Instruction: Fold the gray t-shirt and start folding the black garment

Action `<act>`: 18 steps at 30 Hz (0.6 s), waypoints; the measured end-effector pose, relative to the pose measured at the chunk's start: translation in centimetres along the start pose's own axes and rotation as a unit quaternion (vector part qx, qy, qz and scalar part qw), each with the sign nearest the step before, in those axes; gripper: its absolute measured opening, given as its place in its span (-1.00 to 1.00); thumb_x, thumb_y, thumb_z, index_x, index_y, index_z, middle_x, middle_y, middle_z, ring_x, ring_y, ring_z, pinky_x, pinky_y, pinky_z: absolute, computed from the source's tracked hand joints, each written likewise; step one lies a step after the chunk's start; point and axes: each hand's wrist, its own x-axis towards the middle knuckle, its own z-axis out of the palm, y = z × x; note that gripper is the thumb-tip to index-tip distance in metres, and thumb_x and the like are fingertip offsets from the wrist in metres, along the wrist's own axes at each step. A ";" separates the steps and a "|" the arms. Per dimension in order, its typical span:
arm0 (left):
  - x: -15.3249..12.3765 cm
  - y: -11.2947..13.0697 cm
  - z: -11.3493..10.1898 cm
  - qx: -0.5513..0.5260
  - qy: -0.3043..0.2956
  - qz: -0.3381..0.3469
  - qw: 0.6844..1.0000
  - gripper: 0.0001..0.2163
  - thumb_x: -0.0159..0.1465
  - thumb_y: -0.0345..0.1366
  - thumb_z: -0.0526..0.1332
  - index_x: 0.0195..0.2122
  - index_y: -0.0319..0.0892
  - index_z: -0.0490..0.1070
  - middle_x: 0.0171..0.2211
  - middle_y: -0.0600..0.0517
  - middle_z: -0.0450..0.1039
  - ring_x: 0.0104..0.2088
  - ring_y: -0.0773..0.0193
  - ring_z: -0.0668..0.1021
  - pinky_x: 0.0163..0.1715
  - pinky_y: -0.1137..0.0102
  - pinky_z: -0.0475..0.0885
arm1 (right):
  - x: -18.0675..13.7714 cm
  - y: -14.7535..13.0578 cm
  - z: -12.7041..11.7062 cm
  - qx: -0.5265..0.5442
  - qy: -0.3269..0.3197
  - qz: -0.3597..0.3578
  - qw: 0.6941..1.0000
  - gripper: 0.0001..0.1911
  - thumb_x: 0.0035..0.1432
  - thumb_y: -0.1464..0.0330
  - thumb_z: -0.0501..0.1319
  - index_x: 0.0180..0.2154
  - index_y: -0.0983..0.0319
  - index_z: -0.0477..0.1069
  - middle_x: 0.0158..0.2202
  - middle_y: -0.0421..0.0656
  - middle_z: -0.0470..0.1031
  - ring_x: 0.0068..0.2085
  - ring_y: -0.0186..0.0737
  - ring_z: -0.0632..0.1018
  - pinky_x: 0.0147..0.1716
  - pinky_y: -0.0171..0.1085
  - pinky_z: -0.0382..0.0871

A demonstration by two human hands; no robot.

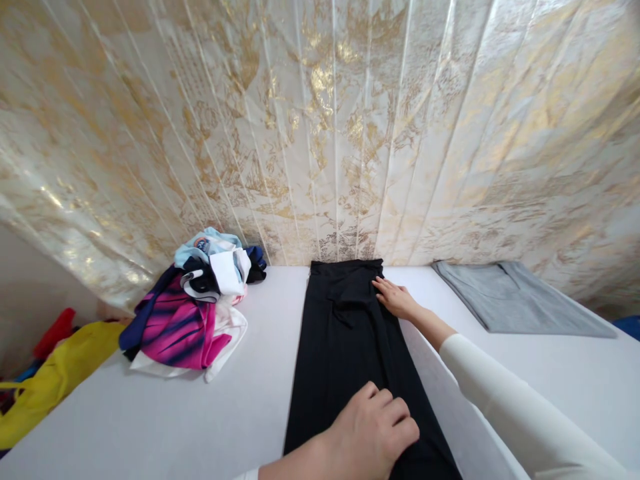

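A long black garment (pixel 345 347) lies folded lengthwise on the white table (pixel 150 427), running from the wall toward me. My right hand (pixel 395 298) rests flat on the garment's far right edge, fingers stretched out. My left hand (pixel 373 430) presses down on the near part of the black garment with its fingers curled over the fabric. A white sleeve covers my right forearm.
A heap of clothes (pixel 193 310) in pink, navy, white and light blue sits at the left back. A folded grey garment (pixel 515 297) lies at the right back. Yellow and red items (pixel 55 373) hang off the left edge. A gold-patterned curtain (pixel 320 127) forms the wall.
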 end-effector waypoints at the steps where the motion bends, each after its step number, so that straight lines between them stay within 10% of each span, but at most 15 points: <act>1: 0.0 0.0 0.2 -0.009 -0.002 -0.011 1.000 -0.87 0.26 -0.35 0.14 -0.17 -0.16 0.29 -0.16 0.04 0.39 -0.28 0.26 0.40 -0.33 0.34 0.21 | 0.1 0.0 -0.1 -0.004 0.000 0.001 1.000 -0.48 0.31 0.33 -0.09 0.27 0.20 0.10 0.35 -0.05 0.03 0.32 -0.08 0.12 0.19 -0.02 0.10; 8: -0.8 0.6 -0.7 -0.060 -0.011 -0.128 0.990 -0.75 0.28 -0.38 0.11 -0.01 -0.12 0.30 0.08 -0.02 0.34 -0.01 0.17 0.43 -0.08 0.29 0.32 | -0.1 -2.5 -0.6 -0.022 0.020 0.037 0.999 -0.46 0.27 0.32 -0.03 0.26 0.31 0.12 0.33 0.08 0.06 0.33 0.03 0.08 0.19 0.02 0.08; 18: -5.7 -2.0 1.6 0.052 0.040 -0.309 0.949 -0.35 0.38 0.02 -0.04 0.35 -0.28 -0.17 0.34 -0.27 -0.12 0.33 -0.05 0.03 0.17 0.01 0.18 | -1.1 -7.4 2.3 0.001 0.087 0.088 0.992 -0.34 0.31 0.16 -0.10 0.28 0.48 0.01 0.33 0.24 -0.03 0.34 0.14 0.01 0.24 0.03 -0.11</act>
